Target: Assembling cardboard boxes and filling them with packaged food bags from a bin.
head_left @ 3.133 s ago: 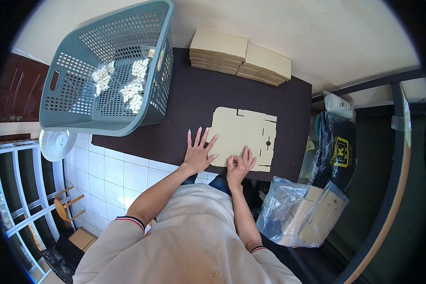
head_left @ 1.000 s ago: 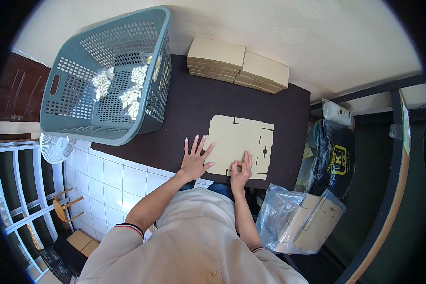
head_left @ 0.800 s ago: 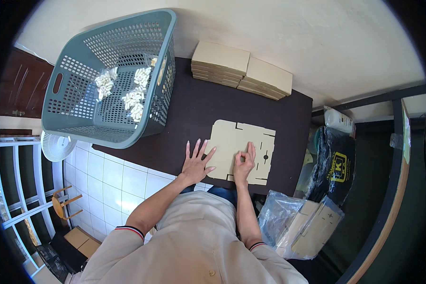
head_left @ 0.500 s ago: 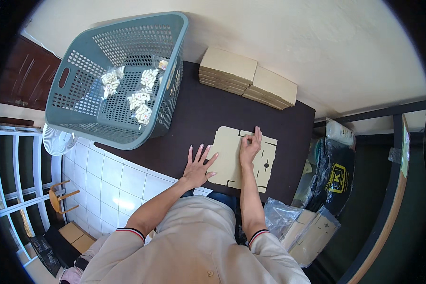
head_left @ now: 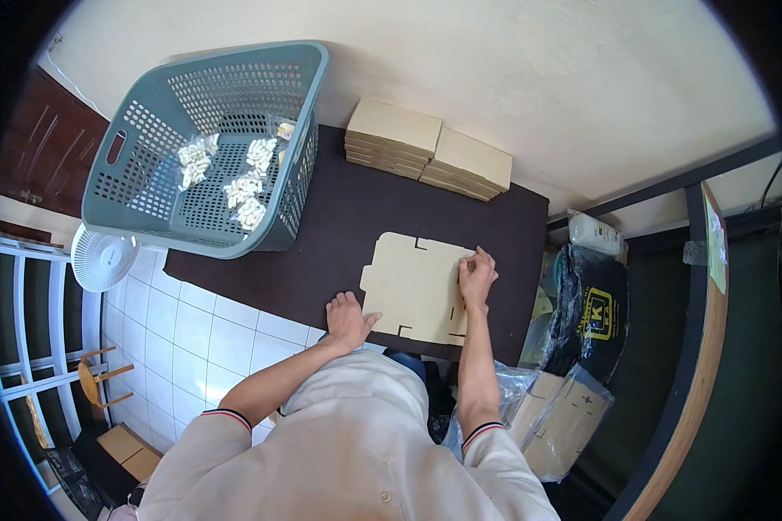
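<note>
A flat die-cut cardboard box blank (head_left: 408,282) with slots and notches lies near the table's front edge. My left hand (head_left: 347,323) rests at its lower left corner, fingers lightly bent on the table and thumb apart, touching the cardboard's edge. At the blank's right side, my right hand (head_left: 476,280) is closed with its fingertips on the edge of the cardboard. The right strip with the round hole does not show flat; it seems turned up or over, partly behind the right hand and forearm.
Behind the blank, stacks of folded brown boxes (head_left: 395,130) stand against the wall. A large grey-green basket (head_left: 308,122) holding clear bags of small white pieces (head_left: 243,189) is at the left on the dark table (head_left: 339,208). Plastic-wrapped cardboard (head_left: 569,425) and a black bag (head_left: 604,313) lie right.
My right hand has moved from the blank's inner part to its right edge, where the strip has lifted from flat. My left hand's spread fingers have drawn in and slid toward me.
</note>
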The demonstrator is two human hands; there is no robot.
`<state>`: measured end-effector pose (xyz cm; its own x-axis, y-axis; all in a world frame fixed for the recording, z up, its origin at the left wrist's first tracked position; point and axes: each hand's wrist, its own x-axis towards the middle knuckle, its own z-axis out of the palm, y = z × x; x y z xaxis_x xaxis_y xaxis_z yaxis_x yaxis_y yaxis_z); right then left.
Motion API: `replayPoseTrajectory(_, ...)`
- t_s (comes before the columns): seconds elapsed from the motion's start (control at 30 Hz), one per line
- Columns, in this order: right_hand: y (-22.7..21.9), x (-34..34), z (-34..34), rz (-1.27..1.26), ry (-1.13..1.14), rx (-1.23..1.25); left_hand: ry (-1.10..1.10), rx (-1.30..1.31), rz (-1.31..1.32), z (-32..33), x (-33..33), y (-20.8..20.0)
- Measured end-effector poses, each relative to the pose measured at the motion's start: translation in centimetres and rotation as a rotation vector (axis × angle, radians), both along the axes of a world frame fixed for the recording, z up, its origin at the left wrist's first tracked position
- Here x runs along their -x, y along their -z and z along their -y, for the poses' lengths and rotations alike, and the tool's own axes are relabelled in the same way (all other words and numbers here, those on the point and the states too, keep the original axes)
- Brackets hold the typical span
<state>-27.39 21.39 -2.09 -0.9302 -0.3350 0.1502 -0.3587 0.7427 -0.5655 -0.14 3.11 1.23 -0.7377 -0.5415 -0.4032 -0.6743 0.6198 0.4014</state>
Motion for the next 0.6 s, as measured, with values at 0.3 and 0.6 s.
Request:
replayPoseTrajectory(0.3,-2.0,0.2,-3.4,0.150,-0.032,-0.241,-0.198,-0.235,-0.028,-0.3,3.7,1.6)
replayPoseTrajectory(0.6,-2.0,-3.0,-7.2,0.147,-0.036,-0.132,-0.386,-0.245,-0.006,-1.3,8.2,1.7)
